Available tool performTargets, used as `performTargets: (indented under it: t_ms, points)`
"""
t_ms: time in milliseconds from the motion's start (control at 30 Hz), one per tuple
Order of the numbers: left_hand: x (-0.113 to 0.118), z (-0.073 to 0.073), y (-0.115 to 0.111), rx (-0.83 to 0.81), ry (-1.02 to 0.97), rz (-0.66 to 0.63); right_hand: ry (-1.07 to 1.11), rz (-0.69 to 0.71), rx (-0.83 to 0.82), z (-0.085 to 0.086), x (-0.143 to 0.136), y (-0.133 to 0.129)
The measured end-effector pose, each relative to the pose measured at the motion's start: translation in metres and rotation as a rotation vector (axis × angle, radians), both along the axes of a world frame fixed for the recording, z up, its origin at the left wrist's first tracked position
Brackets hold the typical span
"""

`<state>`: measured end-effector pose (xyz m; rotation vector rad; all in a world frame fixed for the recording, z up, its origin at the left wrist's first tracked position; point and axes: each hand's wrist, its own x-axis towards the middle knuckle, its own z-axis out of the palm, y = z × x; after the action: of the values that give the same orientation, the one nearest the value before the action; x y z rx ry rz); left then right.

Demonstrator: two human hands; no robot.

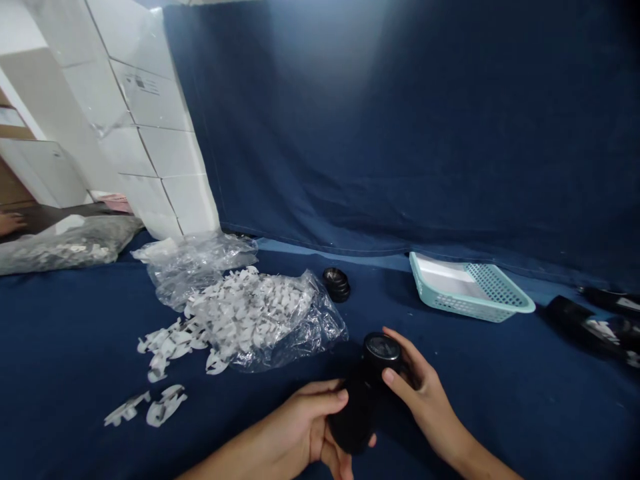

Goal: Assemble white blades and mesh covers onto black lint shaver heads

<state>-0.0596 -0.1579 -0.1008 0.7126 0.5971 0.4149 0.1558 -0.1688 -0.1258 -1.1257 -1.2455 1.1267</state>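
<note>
My left hand (313,417) is closed on a matt black rounded piece (353,421), thumb on its near side and fingers beneath. My right hand (425,400) grips a black round part with a glossy rim (381,348) between thumb and fingers. The two black pieces meet or overlap, and I cannot tell whether they are joined. Beyond them stands a small stack of black rings (337,285). To the left, a heap of white plastic pieces (245,310) spills from a clear plastic bag (320,327).
Two white pieces (166,405) lie apart at the front left. A turquoise basket (465,308) holding white sheets stands back right, with black items (580,323) beyond it. Stacked white boxes (165,150) and a blue cloth (400,133) rise behind. Another person's hand (10,223) shows far left.
</note>
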Motion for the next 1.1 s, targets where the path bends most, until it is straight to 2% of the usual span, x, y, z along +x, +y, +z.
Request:
performTargets:
  t_ms: [133,267,400,633,800,1100]
  points:
    - [0.000,0.002,-0.002,-0.058,0.002,0.025,0.007,0.226,0.057,0.002,0.003,-0.003]
    - [0.001,-0.005,-0.005,-0.138,0.006,0.061,0.029,0.401,0.096,0.001,0.006,-0.007]
    - [0.003,-0.010,-0.008,-0.183,0.007,0.073,0.061,0.418,0.069,-0.001,0.007,-0.007]
    - [0.005,-0.003,-0.007,-0.183,0.028,0.084,0.144,0.447,-0.005,0.002,0.010,-0.008]
    - [0.004,-0.003,-0.008,-0.166,0.058,0.089,0.164,0.436,-0.088,0.009,0.010,-0.009]
    - [0.005,-0.006,-0.007,-0.168,0.054,0.090,0.277,0.491,-0.100,0.012,0.010,-0.006]
